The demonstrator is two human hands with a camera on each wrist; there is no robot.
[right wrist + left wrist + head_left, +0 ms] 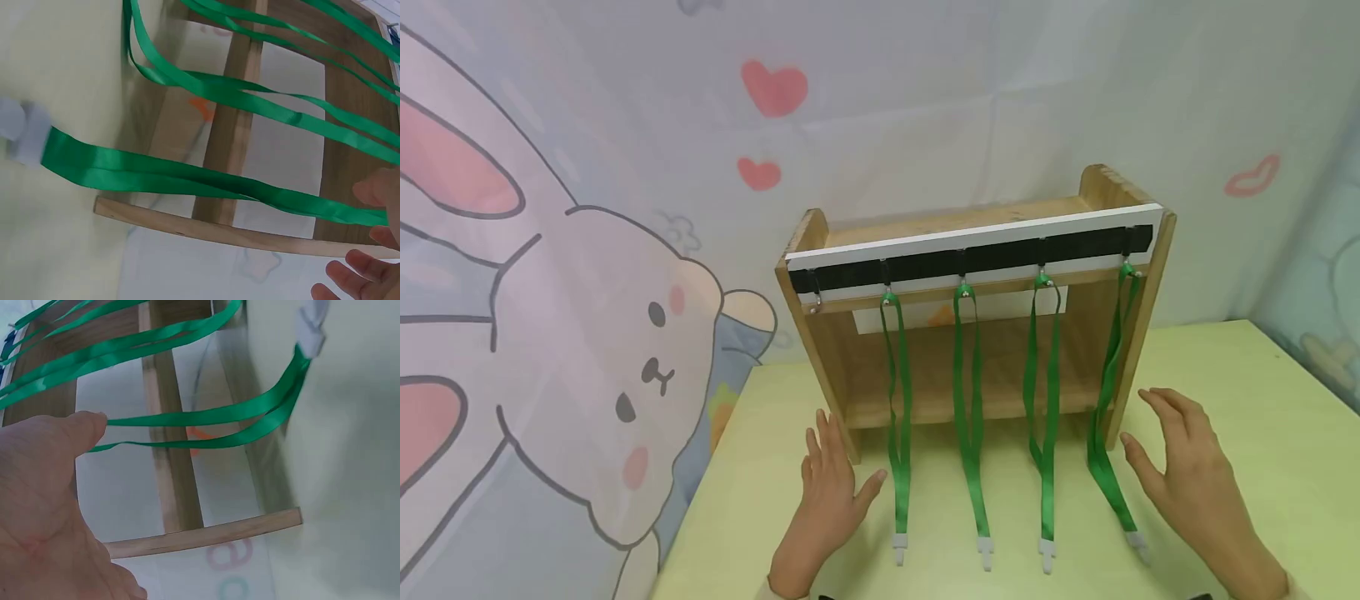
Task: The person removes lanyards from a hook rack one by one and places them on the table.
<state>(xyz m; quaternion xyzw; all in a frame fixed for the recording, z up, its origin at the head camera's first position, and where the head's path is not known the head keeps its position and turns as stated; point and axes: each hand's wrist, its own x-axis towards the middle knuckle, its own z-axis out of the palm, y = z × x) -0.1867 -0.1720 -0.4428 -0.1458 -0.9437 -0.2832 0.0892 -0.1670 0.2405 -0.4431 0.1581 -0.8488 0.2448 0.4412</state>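
Note:
Several green lanyards hang from the front of a wooden rack, their white plastic clips resting on the table. My left hand is beside the leftmost lanyard, fingers extended and thumb spread toward the strap. In the left wrist view the thumb overlaps that strap; whether it touches is unclear. On the other side, my right hand is just right of the rightmost lanyard, fingers loosely bent and apart from it. Nothing is held in either hand. The right wrist view shows the same strap running past the fingers.
A white strip with a black band crosses the rack's top front and carries small metal hooks. The leftmost hook bears no lanyard. Beneath the rack is a yellow-green table. Behind hangs a cloth backdrop with a printed rabbit.

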